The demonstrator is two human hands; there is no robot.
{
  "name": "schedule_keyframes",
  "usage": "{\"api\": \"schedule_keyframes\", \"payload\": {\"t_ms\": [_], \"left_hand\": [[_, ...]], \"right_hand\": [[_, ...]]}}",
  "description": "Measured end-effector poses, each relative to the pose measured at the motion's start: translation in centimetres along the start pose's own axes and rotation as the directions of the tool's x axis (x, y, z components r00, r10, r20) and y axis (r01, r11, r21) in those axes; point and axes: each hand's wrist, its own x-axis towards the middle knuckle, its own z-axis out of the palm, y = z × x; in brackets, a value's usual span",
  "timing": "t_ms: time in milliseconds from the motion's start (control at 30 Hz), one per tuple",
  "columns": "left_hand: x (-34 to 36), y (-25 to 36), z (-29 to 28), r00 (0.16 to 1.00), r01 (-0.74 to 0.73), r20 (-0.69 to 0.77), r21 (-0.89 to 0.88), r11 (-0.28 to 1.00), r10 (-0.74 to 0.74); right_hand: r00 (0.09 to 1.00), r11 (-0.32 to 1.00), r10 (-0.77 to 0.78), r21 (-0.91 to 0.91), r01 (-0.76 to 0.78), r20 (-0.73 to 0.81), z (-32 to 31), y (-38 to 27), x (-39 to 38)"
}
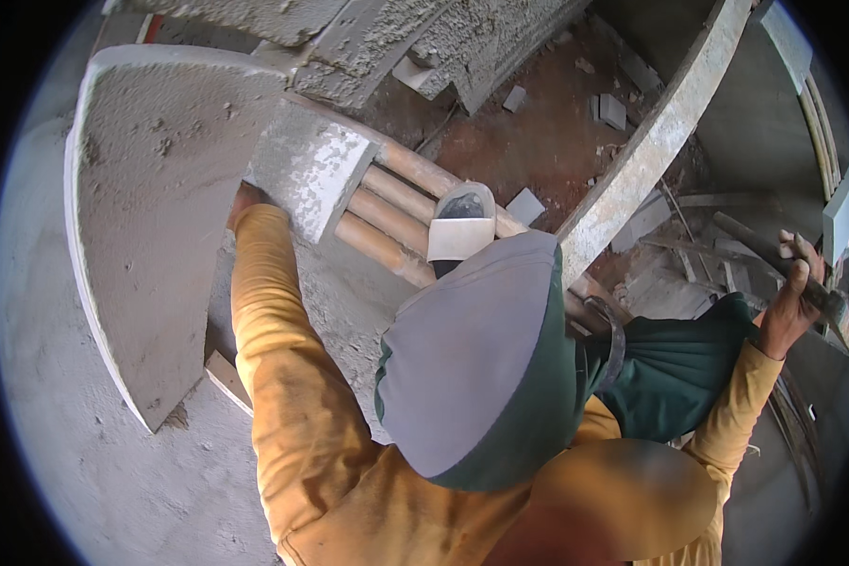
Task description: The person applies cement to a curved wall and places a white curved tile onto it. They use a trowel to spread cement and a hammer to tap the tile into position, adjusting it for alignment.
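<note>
My left hand (246, 204) is at the inner edge of a large curved slab (160, 189) with a rough, pitted grey face and a pale rim. Its fingers are mostly hidden there. Close beside it lies a grey block (304, 160) with a patchy white surface. Off to the right, my right hand (790, 300) is raised and wrapped round a dark bar-shaped tool (753, 247). The tool slants from upper left to lower right, and its exact kind is unclear.
Several brown round bars (387, 222) extend from the block. A white slipper-like thing (461, 236) rests over them. A long pale curved strip (656, 141) crosses the upper right. Broken pieces (612, 111) litter the reddish ground. Rough slabs (377, 47) stand at the top.
</note>
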Motion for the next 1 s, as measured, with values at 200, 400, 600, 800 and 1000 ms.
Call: {"api": "schedule_keyframes", "payload": {"t_ms": [200,400,600,800,1000], "left_hand": [[-1.9,0.6,-4.0,0.994,-0.075,0.08,0.044,0.996,0.071],[-10.8,-2.4,-4.2,0.94,-0.297,0.07,-0.311,0.903,0.334],[-25.6,-8.3,-10.6,0.92,-0.312,-0.002,-0.608,0.73,0.391],[-28.8,-18.5,-23.4,0.975,-0.073,0.117,-0.64,0.765,0.19],[-23.8,-27.8,-35.1,0.921,0.352,0.359,-0.61,0.71,-0.148]], "right_hand": [[0.997,0.999,-0.035,-0.029,0.037,0.067,0.1,0.9,0.1],[0.991,0.992,0.109,0.058,-0.114,0.079,0.1,2.2,-0.4],[0.956,0.946,0.21,0.204,-0.252,0.205,3.7,6.9,1.0],[0.884,0.984,0.084,0.104,-0.147,0.46,4.6,1.4,3.5],[0.724,0.957,0.029,0.189,-0.219,0.689,5.2,-18.6,8.0]]}}
